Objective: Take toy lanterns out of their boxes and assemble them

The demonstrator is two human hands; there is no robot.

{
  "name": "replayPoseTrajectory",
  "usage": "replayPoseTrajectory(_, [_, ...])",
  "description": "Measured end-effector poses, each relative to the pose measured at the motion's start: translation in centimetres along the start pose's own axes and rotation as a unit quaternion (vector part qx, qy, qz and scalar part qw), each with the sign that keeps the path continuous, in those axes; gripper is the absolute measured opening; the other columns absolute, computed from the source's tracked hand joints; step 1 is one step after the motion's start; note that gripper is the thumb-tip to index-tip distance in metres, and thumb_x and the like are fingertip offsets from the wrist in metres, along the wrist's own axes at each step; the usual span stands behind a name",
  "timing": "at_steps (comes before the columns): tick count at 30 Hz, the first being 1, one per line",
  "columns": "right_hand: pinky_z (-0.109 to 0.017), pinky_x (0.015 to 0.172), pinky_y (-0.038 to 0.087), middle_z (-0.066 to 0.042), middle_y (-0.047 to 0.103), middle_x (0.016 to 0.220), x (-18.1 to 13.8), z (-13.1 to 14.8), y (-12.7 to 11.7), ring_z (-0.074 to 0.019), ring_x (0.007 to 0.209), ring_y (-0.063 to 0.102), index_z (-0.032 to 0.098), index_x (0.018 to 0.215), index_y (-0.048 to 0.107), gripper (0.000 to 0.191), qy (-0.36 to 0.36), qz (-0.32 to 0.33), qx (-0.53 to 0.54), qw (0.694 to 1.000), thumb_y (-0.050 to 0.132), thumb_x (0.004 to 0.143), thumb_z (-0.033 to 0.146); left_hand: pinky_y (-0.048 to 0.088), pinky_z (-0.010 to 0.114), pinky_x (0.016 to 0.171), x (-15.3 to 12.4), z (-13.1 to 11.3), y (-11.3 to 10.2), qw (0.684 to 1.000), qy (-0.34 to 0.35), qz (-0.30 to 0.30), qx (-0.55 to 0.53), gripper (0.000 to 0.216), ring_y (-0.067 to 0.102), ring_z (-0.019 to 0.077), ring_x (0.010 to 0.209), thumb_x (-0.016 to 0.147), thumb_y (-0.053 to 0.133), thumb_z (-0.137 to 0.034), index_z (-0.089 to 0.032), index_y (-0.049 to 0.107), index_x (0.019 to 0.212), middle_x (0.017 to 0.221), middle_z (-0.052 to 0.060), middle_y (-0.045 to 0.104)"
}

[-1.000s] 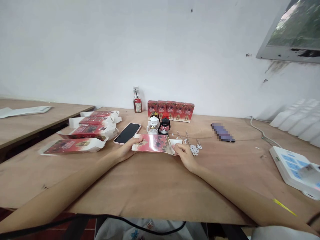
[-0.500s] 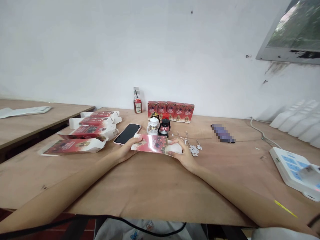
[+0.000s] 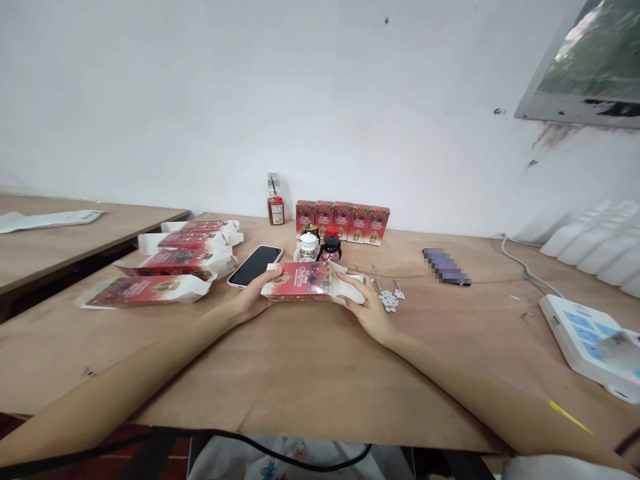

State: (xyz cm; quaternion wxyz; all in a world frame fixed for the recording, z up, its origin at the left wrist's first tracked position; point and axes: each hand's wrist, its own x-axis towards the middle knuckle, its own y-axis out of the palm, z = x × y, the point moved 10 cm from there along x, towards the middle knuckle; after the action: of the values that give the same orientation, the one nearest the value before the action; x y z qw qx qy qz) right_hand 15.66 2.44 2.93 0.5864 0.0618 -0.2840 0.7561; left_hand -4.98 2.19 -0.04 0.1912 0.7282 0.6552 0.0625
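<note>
Carton [image 3: 303,280]: low over the worktop [image 3: 310,373], just right of the phone [image 3: 255,265]; long axis left-right
Left hand [image 3: 250,298]: closed round the carton's left end
Right hand [image 3: 367,308]: fingers curled on its right end, by the open white flaps
Nearer hand: neither, both in contact

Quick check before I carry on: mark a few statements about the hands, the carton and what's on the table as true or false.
1. The left hand and right hand both hold the red carton. True.
2. The phone lies right of the red carton. False: it lies left of it, by the left hand.
3. A row of red boxes stands upright by the wall. True.
4. The flat cartons lie on the right side of the table. False: they lie on the left, beyond the phone.
5. Two small lanterns stand just behind the red carton. True.
</note>
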Motion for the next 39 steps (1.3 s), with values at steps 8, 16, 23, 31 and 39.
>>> replayPoseTrajectory(8, [-0.040, 0.102, 0.034, -0.004, 0.062, 0.109, 0.3, -0.8, 0.3, -0.0224, 0.110, 0.051, 0.029, 0.099, 0.071, 0.027, 0.016, 0.009, 0.025, 1.000, 0.065, 0.075, 0.040, 0.048, 0.040, 0.092, -0.1, 0.2, 0.3, 0.999, 0.000, 0.024, 0.021, 0.036, 0.064, 0.0295, 0.101, 0.074, 0.062, -0.039, -0.013, 0.065, 0.099, 0.098, 0.011, 0.072])
replayPoseTrajectory(16, [-0.042, 0.097, 0.039, -0.005, 0.069, 0.104, 0.5, -2.6, 1.1, -0.0250, 0.105, 0.057, 0.024, 0.087, 0.074, 0.026, 0.073, 0.038, 0.059, 0.995, 0.070, 0.069, 0.042, 0.048, 0.037, 0.087, -1.3, -0.7, 1.2, 0.998, 0.019, 0.004, 0.060, 0.037, 0.063, 0.0299, 0.100, 0.065, 0.070, -0.037, -0.015, 0.067, 0.094, 0.094, 0.007, 0.072])
replayPoseTrajectory(23, [-0.040, 0.098, 0.039, -0.005, 0.068, 0.109, 0.6, -2.6, 1.3, -0.0249, 0.107, 0.057, 0.023, 0.093, 0.073, 0.031, 0.077, 0.053, 0.061, 0.994, 0.071, 0.066, 0.039, 0.048, 0.037, 0.084, -1.3, -1.0, 1.2, 0.998, 0.047, -0.011, 0.042, 0.040, 0.064, 0.0302, 0.095, 0.063, 0.071, -0.040, -0.012, 0.066, 0.091, 0.092, 0.009, 0.072])
replayPoseTrajectory(31, [-0.040, 0.097, 0.039, -0.002, 0.071, 0.100, 0.9, -2.3, 1.4, -0.0235, 0.102, 0.061, 0.023, 0.088, 0.073, 0.024, 0.067, 0.077, 0.060, 0.993, 0.055, 0.077, 0.036, 0.050, 0.036, 0.076, -0.9, -1.1, 0.4, 0.993, 0.066, -0.029, 0.089, 0.043, 0.066, 0.0296, 0.088, 0.058, 0.075, -0.040, -0.014, 0.064, 0.091, 0.086, 0.008, 0.072])
replayPoseTrajectory(39, [-0.037, 0.095, 0.041, -0.001, 0.071, 0.099, 0.6, -1.6, 1.6, -0.0233, 0.099, 0.062, 0.022, 0.091, 0.072, 0.026, 0.071, 0.084, 0.063, 0.992, 0.066, 0.068, 0.033, 0.049, 0.036, 0.078, -0.7, -1.3, 0.5, 0.988, 0.089, -0.015, 0.126, 0.043, 0.066, 0.0274, 0.084, 0.061, 0.074, -0.042, -0.014, 0.064, 0.092, 0.083, 0.007, 0.071])
